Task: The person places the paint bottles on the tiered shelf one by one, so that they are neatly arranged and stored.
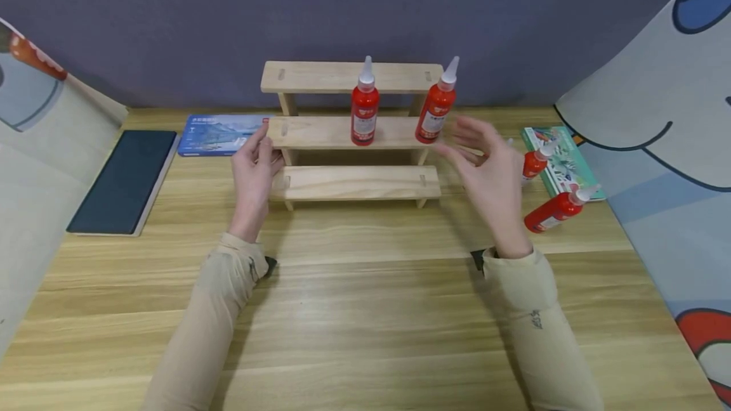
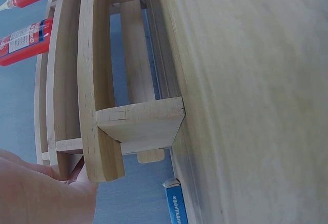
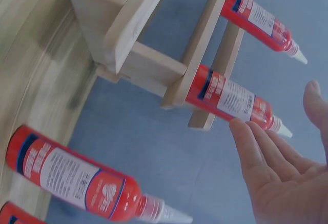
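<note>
A three-tier wooden display rack (image 1: 320, 132) stands near the back of the table. My left hand (image 1: 253, 167) grips the left end of its middle tier; in the left wrist view those fingers are partly hidden behind the wood. Two red squeeze bottles with white pointed caps stand on that tier: one bottle (image 1: 365, 116) near the middle, another bottle (image 1: 436, 110) at the right end. Beside the right-end bottle is my right hand (image 1: 491, 170), holding nothing. Its fingers and thumb are spread apart, fingertips close by the bottle in the right wrist view.
Two more red bottles (image 1: 553, 211) stand on the table right of my right hand. Behind them lies a green illustrated box (image 1: 571, 167). On the left are a dark-covered notebook (image 1: 122, 182) and a blue box (image 1: 219, 134). A dark partition (image 1: 171, 30) rises behind the rack.
</note>
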A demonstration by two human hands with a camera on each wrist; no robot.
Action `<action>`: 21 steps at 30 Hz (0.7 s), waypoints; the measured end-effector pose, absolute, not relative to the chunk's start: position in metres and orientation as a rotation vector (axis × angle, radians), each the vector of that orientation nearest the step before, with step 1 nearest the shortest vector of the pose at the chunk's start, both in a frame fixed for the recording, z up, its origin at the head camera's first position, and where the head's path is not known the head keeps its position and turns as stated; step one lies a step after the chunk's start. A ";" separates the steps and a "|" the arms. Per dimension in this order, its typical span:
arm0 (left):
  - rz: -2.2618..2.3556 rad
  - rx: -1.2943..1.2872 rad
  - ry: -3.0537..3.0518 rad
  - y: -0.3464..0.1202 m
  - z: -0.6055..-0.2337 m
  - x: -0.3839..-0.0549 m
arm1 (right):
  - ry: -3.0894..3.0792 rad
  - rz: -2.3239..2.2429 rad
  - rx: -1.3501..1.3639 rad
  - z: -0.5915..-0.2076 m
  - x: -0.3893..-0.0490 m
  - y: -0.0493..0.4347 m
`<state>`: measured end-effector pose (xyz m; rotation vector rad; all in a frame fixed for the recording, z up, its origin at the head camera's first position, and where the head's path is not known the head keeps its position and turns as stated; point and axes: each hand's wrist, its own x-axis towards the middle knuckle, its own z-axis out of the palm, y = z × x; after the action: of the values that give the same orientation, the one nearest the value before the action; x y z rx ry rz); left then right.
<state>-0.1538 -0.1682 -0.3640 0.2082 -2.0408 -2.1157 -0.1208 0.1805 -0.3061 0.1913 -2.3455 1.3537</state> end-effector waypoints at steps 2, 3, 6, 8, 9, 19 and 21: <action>-2.119 0.203 -2.038 -0.168 -0.364 -0.153 | -2.358 1.314 0.185 -0.306 -0.119 0.185; -2.118 0.202 -2.039 -0.168 -0.364 -0.153 | -2.361 1.302 0.181 -0.306 -0.118 0.187; -2.116 0.201 -2.038 -0.168 -0.364 -0.154 | -2.381 1.265 0.140 -0.303 -0.115 0.194; -2.112 0.206 -2.040 -0.168 -0.364 -0.154 | -2.391 1.266 0.093 -0.300 -0.112 0.200; -2.112 0.208 -2.040 -0.168 -0.364 -0.154 | -2.393 1.267 0.070 -0.299 -0.111 0.202; -2.124 0.207 -2.034 -0.168 -0.364 -0.154 | -2.357 1.283 -0.046 -0.292 -0.100 0.232; -2.122 0.208 -2.035 -0.168 -0.364 -0.154 | -2.347 1.282 -0.058 -0.291 -0.098 0.237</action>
<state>-0.1540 -0.1683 -0.3637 0.2077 -2.0348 -2.1219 -0.0983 0.2366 -0.2914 -0.0580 -2.3473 1.2822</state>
